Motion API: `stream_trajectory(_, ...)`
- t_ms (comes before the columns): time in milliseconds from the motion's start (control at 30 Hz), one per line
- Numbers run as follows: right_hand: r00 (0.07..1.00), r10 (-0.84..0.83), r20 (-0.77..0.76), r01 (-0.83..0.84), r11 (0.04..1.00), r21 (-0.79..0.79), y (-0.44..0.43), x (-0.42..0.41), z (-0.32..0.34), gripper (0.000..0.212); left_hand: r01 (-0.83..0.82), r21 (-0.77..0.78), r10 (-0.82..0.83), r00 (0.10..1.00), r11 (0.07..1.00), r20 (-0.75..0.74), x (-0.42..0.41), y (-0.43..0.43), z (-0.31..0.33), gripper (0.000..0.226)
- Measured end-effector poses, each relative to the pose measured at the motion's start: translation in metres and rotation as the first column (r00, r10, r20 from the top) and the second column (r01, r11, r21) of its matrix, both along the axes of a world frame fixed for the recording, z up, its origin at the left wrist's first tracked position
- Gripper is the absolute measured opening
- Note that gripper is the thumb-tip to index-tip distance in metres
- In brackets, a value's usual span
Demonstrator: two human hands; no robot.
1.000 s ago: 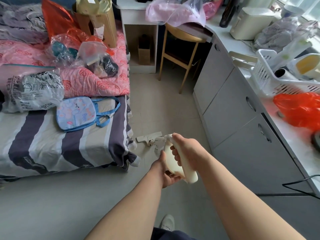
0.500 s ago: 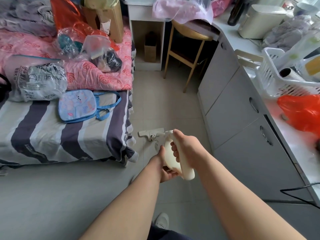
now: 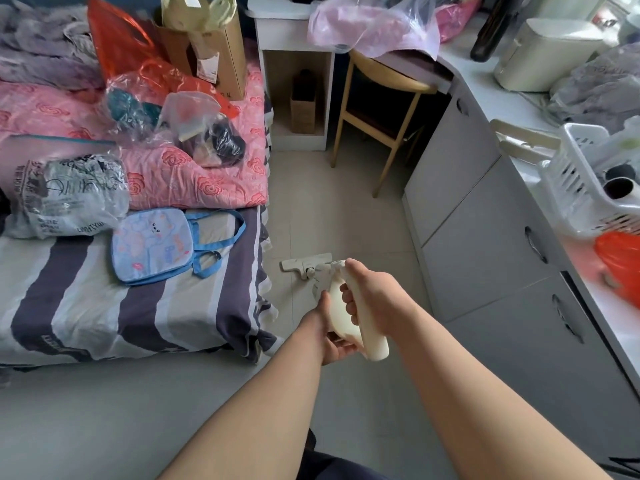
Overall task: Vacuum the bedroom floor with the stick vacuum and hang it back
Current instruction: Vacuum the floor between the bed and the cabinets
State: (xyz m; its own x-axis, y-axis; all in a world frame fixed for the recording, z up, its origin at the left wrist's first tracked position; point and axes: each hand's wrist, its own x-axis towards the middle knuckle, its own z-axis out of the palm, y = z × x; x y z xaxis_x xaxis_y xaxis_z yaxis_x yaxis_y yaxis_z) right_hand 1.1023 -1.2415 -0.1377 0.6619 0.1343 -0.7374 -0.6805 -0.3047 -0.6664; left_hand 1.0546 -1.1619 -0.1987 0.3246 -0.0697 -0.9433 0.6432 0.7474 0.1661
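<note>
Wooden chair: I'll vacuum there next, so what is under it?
Under the wooden chair, bare floor tile shows by its front legs; farther back, shadow and the chair itself hide the rest.

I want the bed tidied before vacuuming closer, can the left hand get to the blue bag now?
Probably, but not freely: the left hand grips the stick vacuum with the right hand. Once it lets go, the blue bag lies uncovered on the bed, nothing in between.
</note>
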Motion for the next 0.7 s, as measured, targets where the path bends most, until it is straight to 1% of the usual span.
stream_trajectory(167, 1.000, 0.021, -0.013, -0.020, 1.000, 0.012, 0.027, 0.034, 0.006, 0.034, 0.003, -0.017, -0.003, 1.000, 1.000, 0.005, 0.033, 0.028, 0.001, 0.058)
stream_trajectory(333, 1.000, 0.011, -0.029, -0.011, 1.000, 0.005, 0.046, 0.063, 0.002, 0.036, -0.035, -0.057, 0.035, 0.999, 0.998, 0.007, 0.060, 0.048, -0.001, 0.053)
stream_trajectory(700, 0.999, 0.013, -0.042, -0.011, 0.998, 0.060, 0.083, 0.099, -0.012, 0.039, -0.041, -0.034, 0.041, 0.999, 0.999, -0.004, 0.099, 0.087, -0.011, 0.050)
